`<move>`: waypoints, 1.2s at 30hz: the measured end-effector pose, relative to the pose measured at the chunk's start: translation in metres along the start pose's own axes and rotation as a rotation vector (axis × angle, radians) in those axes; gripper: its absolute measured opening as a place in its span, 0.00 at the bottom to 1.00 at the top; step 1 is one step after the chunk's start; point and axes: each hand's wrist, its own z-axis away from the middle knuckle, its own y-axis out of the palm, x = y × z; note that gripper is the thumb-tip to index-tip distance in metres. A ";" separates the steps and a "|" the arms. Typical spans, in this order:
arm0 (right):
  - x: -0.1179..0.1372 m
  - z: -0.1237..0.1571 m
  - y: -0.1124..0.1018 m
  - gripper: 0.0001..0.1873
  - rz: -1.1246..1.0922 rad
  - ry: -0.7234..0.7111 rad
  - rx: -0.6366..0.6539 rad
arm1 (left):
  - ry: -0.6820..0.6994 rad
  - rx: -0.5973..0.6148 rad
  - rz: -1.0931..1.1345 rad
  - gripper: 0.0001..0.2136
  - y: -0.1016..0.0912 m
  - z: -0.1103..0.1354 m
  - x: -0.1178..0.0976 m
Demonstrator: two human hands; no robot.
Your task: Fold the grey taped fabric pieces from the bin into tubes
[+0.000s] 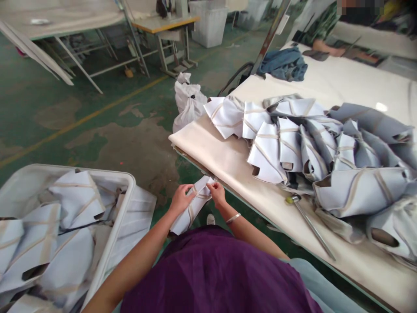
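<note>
Between my hands, in front of my body, is a white sewn fabric piece [189,213] with beige tape strips across it. My left hand [182,198] is closed on its left edge, thumb on top. At its upper right corner my right hand [216,192] pinches the material with bent fingers. The piece hangs just off the table's edge. Many similar white pieces with beige strips [267,150] lie in a row on the cream-covered table [202,143] to the right. More such pieces [76,198] fill the white plastic bin [128,191] at my left.
A small hammer-like metal tool [312,226] lies near the table's front edge. Blue denim cloth [283,64] rests farther back, near another person's hand [329,48]. White tied sacks [190,102] stand on the floor beyond the table corner. A yellow-edged workbench [166,25] stands behind.
</note>
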 end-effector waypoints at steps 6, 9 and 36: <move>0.000 0.002 0.004 0.20 -0.118 0.082 -0.033 | -0.217 0.223 0.141 0.10 0.034 -0.070 -0.016; 0.000 0.001 0.008 0.18 -0.121 0.091 -0.056 | -0.300 0.307 0.235 0.09 0.033 -0.081 -0.009; 0.018 0.027 0.001 0.08 0.518 -0.443 0.008 | -0.325 0.309 0.250 0.27 0.040 -0.072 0.016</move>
